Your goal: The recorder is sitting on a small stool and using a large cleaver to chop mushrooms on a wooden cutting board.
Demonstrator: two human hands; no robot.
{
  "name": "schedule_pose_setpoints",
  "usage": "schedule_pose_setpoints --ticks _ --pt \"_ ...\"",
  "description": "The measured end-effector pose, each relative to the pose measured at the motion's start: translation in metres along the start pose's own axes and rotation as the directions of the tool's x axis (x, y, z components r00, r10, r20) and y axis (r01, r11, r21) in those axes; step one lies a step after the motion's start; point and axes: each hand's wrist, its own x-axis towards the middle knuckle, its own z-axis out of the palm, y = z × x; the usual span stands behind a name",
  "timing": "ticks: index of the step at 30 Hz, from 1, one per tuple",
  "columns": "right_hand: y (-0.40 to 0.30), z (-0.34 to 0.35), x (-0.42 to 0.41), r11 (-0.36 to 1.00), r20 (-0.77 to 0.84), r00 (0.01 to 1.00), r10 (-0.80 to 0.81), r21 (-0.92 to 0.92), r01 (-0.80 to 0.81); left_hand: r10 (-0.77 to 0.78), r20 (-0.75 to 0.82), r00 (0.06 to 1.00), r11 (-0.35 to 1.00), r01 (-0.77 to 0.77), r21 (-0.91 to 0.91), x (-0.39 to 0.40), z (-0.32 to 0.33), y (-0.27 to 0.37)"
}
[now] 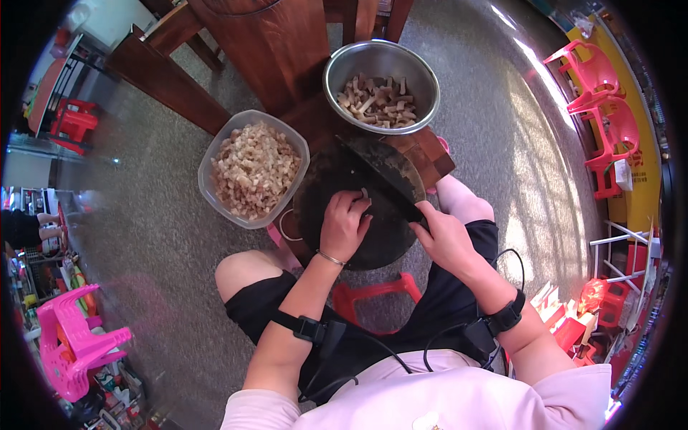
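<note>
My right hand (447, 236) grips the handle of a dark-bladed kitchen knife (379, 180). Its blade slants up and left across a round, dark chopping board (384, 244). Over the middle of that board is my left hand (344, 228), palm down with the fingers curled. A small pale bit shows at its fingertips, too small to tell whether it is a held piece. Left of the board, a translucent plastic tub (208, 185) is heaped with finely diced pale meat (255, 169). Behind it, a stainless steel bowl (424, 75) holds strips of meat (379, 102).
The board and containers rest on a wooden chair (424, 156) with a tall back (269, 48). A red plastic stool (346, 301) shows between my knees. Pink plastic chairs (613, 129) stand at the right, a pink stool (70, 338) at the left. Cables run from my wrist straps.
</note>
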Motion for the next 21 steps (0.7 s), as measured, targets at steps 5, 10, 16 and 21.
schedule_pose_setpoints --ticks 5,10,16,21 --pt "-0.01 -0.005 -0.002 0.991 0.033 0.993 -0.112 -0.067 0.114 -0.018 -0.001 1.0 0.998 0.018 0.057 -0.001 0.002 0.001" --pt "-0.006 -0.002 -0.001 0.985 0.035 0.994 -0.103 -0.138 0.106 0.007 0.005 1.0 0.999 -0.008 0.035 -0.001 0.009 -0.003" --pt "0.002 -0.003 -0.006 0.985 0.011 0.993 -0.116 -0.125 0.116 0.048 -0.001 0.999 0.997 -0.047 0.055 -0.001 0.014 -0.005" --pt "0.008 -0.004 -0.01 0.99 0.084 0.994 -0.067 -0.121 0.077 0.047 -0.012 0.999 0.998 -0.046 0.042 -0.003 0.015 -0.008"
